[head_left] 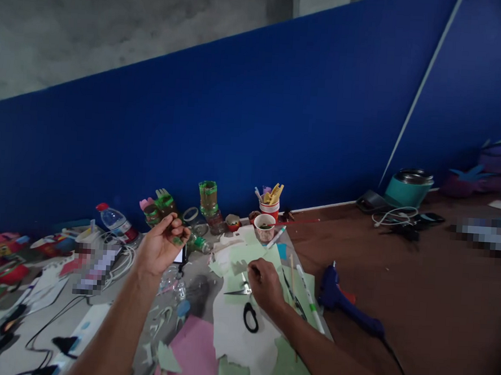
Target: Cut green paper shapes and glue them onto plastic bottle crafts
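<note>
Brown tabletop (396, 298) right of grey table (203, 306) edge, half-curled left hand (164, 244), closely curled right hand (265, 282), any hold unclear, black-handled metal scissors (244, 292) alongside, blades apart

The light is dim and cool. White paper (235, 333) below the right hand (265, 282) stands out pale, with a soft shadow just left of that hand; a small screen (180, 255) glows beside the left hand (164, 247). Far right of both hands, the edge blackens and purple things (500, 160) blur. Pixelated blocks mask patches well out on either side.
</note>
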`<state>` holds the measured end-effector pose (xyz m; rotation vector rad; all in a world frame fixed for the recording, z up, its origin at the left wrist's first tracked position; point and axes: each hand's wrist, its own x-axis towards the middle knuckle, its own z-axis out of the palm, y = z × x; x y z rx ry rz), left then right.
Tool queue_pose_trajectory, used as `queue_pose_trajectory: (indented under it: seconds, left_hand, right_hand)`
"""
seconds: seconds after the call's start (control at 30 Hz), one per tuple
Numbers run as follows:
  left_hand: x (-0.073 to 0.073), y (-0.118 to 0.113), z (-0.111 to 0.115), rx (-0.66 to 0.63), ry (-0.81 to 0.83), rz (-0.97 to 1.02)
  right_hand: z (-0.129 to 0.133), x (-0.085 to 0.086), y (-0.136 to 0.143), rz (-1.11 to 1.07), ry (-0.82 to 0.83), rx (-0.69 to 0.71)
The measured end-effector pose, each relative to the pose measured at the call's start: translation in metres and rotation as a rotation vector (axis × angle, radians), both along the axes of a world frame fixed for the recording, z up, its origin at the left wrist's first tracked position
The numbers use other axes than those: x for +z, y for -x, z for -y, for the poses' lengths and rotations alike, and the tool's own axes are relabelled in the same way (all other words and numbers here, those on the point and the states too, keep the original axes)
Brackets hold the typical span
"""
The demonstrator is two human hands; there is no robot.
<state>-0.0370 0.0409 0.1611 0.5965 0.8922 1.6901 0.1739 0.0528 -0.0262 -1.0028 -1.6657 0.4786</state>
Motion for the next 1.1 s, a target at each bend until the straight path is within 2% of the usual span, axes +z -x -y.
queue_pose_trajectory:
  seconds: [0.13, 0.3, 0.37, 0.4, 0.47, 0.5, 0.6, 0.7, 0.77, 0.93, 1.1]
  left_hand:
    - [0.016, 0.004, -0.001, 0.012, -0.023, -0.049]
    - [0.051, 0.009, -0.012, 0.031, -0.101, -0.077]
    - [0.056, 0.006, -0.015, 0.028, -0.137, -0.113]
    - [0.054, 0.003, -0.015, 0.027, -0.147, -0.137]
    - [0.041, -0.005, -0.012, 0.033, -0.140, -0.216]
    - [0.031, -0.008, -0.008, 0.017, -0.123, -0.250]
    - [-0.008, -0.014, 0.011, 0.053, -0.090, -0.530]
    - [-0.044, -0.007, 0.037, 0.110, 0.005, -0.643]
    - [-0.062, 0.002, 0.055, 0.157, 0.104, -0.699]
    - [-0.086, 0.023, 0.080, 0.136, 0.199, -0.732]
    - [-0.097, 0.024, 0.077, 0.008, 0.253, -0.770]
  right_hand:
    - [0.000, -0.001, 0.001, 0.004, 0.002, 0.000]
    - [0.000, -0.004, 0.001, 0.024, 0.034, 0.013]
    - [0.000, -0.004, 0.001, 0.026, 0.045, 0.015]
    - [0.000, -0.004, 0.001, 0.027, 0.047, 0.015]
    - [-0.001, -0.003, 0.001, 0.032, 0.037, 0.010]
    - [-0.001, -0.003, 0.001, 0.034, 0.026, 0.005]
    - [-0.001, -0.003, 0.001, 0.037, -0.007, -0.008]
    - [-0.001, -0.004, 0.001, 0.028, 0.000, -0.010]
    - [0.000, -0.005, 0.002, 0.027, 0.026, 0.002]
    - [0.000, -0.005, 0.003, 0.045, 0.073, 0.015]
    - [-0.001, -0.007, 0.003, 0.042, 0.097, -0.002]
